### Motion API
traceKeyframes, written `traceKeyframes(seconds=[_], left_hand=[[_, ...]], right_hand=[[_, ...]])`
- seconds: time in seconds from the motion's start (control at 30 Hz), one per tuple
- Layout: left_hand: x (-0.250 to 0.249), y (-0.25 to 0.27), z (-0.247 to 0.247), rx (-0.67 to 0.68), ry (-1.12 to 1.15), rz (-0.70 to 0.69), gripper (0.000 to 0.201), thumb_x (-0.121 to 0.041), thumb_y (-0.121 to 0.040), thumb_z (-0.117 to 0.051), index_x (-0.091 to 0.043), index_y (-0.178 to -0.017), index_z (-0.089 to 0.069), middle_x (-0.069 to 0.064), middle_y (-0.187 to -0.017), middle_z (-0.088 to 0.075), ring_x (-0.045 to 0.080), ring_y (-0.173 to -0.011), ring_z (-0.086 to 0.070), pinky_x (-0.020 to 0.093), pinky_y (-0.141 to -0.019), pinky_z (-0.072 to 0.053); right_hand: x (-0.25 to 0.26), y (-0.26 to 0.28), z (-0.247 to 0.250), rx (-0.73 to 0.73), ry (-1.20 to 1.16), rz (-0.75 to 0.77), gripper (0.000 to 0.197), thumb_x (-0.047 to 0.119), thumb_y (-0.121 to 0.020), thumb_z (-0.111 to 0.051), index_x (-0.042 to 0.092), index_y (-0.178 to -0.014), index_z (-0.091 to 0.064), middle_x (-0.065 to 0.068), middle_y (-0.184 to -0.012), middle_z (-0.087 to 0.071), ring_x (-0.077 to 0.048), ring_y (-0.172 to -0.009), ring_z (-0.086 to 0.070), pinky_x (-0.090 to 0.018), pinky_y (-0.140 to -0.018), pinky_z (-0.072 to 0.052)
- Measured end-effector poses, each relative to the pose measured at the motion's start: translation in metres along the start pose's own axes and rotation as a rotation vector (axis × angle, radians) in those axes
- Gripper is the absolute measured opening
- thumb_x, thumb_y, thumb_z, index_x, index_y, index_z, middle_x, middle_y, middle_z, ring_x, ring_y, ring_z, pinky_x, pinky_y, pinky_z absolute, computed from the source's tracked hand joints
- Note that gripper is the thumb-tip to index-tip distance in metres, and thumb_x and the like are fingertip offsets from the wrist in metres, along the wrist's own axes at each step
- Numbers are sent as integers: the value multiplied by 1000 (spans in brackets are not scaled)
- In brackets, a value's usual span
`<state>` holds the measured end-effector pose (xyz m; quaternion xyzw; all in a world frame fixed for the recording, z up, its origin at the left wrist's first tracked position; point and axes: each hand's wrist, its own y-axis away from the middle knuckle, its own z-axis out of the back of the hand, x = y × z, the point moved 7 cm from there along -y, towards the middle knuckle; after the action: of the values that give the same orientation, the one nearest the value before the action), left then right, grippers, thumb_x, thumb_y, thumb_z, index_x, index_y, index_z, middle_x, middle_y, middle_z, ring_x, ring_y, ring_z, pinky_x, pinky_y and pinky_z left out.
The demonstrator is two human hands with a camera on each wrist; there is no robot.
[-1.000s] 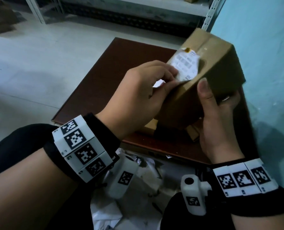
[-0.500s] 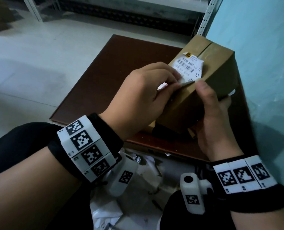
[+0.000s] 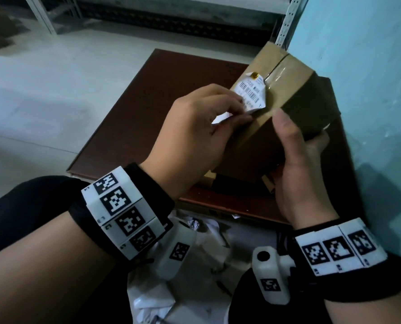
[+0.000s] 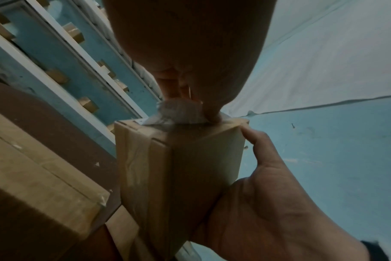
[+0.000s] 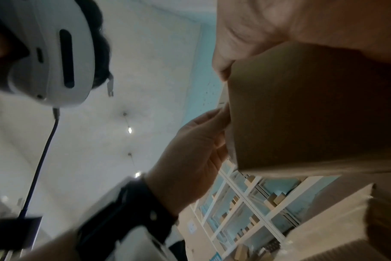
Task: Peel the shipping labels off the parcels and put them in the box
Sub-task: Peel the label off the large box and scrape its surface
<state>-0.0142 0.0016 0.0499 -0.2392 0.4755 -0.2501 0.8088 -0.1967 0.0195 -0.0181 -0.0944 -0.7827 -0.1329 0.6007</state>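
Head view: left hand pinched the loose near edge of the white barcoded label. It was part lifted and crinkled, its far end stuck by glossy tape to the parcel. Right hand clamped round that brown cardboard parcel, held above the dark counter's right edge. Peel judged about half done; boxing still left. Crumpled white papers lay below the near edge.

Left wrist view: matte board, taped seam, label bunched under fingertips.

Right wrist view: only the parcel's plain underside showed.
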Motion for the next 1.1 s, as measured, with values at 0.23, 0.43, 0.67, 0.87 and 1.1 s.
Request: traceKeyframes(seconds=[0.23,0.43,0.67,0.87,1.1], left_hand=[[-4,3,-5,68,139,40,6,-7,-98,-72,-2,-100,-71,4,-117,-75,9,-121,-68,36,-92,-61],[-7,4,0,-3,78,62,34,-8,-93,-73,0,-126,-69,6,-125,-70,12,-118,-67,33,-91,-60],[-14,5,-3,-52,-18,41,33,-32,-95,-78,-5,-115,-76,4,-124,-72,10,-118,-68,35,-88,-61],[-8,-5,10,-67,-60,-19,14,-15,-100,-69,-6,-108,-77,2,-114,-76,13,-110,-71,40,-85,-60],[-17,-4,8,88,-136,-143,20,-10,-103,-62,-4,-117,-75,8,-121,-75,19,-117,-71,44,-93,-59]], right_hand=[[11,0,4,-48,-40,8,117,63,-61,-85,18,-157,-35,-3,-132,-74,-15,-111,-78,-47,-92,-66],[2,6,-4,-33,-76,-22,116,56,-65,-92,14,-157,-35,-15,-135,-71,-31,-117,-76,-56,-95,-63],[-1,8,-3,-39,-51,-13,122,58,-57,-93,23,-153,-27,-6,-137,-68,-24,-120,-74,-53,-97,-63],[7,-2,-3,68,-18,-46,138,96,-40,-80,30,-156,-46,0,-134,-75,-23,-120,-75,-52,-102,-60],[20,-20,18,73,112,-2,124,89,-49,-86,17,-147,-61,-11,-134,-74,-28,-123,-73,-52,-105,-59]])
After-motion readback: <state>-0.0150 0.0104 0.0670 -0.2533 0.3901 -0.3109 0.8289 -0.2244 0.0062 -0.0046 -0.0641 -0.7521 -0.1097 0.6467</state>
